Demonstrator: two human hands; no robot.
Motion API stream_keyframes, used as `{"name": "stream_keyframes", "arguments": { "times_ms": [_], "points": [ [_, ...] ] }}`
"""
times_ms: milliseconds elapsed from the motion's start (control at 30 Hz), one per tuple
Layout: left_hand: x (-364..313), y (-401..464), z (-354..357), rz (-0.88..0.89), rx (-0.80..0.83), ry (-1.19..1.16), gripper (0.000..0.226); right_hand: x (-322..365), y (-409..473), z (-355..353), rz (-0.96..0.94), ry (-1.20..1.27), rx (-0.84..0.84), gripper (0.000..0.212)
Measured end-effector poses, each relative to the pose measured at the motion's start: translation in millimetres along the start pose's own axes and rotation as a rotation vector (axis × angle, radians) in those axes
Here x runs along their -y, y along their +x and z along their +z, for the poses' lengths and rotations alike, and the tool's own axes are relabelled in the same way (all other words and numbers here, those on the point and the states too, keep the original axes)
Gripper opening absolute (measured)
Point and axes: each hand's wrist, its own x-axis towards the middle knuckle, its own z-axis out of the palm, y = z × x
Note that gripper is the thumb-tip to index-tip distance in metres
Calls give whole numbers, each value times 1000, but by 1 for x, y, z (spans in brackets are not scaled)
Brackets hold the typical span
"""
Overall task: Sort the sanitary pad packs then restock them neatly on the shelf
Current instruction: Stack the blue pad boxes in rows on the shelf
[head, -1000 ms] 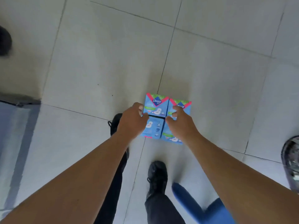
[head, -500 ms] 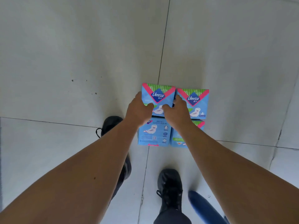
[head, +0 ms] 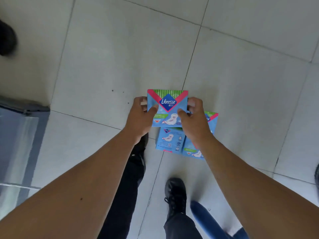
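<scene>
**Asker:** Sanitary pad packs — where are they, and what are the hands doing?

**Describer:** Both hands hold one blue Libresse pack [head: 167, 107] face up, above the floor. The left hand [head: 140, 118] grips its left edge, thumb curled onto the front and fingers wrapped behind. The right hand [head: 194, 119] grips the right edge the same way, thumb on the front.

**Asker:** And the other packs?

**Describer:** Below the held pack, three more lie on the floor. A pack showing its printed back [head: 170, 141] sits just under the held one. Touching it on the right is a front-facing pack [head: 191, 151], partly hidden by the right forearm. A third pack [head: 211, 120] shows beyond the right hand, only its corner visible.

**Asker:** What surrounds them?

**Describer:** Pale grey floor tiles [head: 120, 54] with dark grout lines. Near the bottom, the person's black shoes [head: 175, 195] and dark trousers. A blue curved object [head: 207, 219], blurred, lies by the right shoe. At the left edge is a grey-blue mat or panel [head: 19, 138]; what it is cannot be told. A dark blurred shape [head: 6, 38] sits at the upper left.
</scene>
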Motion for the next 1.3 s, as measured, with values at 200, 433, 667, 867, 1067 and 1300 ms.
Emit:
{"name": "stream_keyframes", "arguments": {
  "times_ms": [200, 433, 667, 867, 1067, 1300],
  "points": [
    [-72, -100, -77, 93, -193, -320, 28, 121, -68, 2, -219, -51, 167, 31],
    [-91, -236, -206, 222, -477, -539, 31, 237, -191, 70, -514, -159, 429, 36],
    [-48, -337, -350, 327, -796, -579, 37, 296, -309, 201, -690, -261, 711, 58],
    [-1, -390, -448, 379, -944, -647, 42, 327, -386, 305, -930, -353, 867, 66],
    [17, -397, -508, 397, -1043, -592, 42, 363, -414, 372, -1074, -434, 913, 61],
    [21, -378, -542, 368, -1200, -552, 43, 392, -407, 431, -1264, -543, 908, 47]
  ]
}}
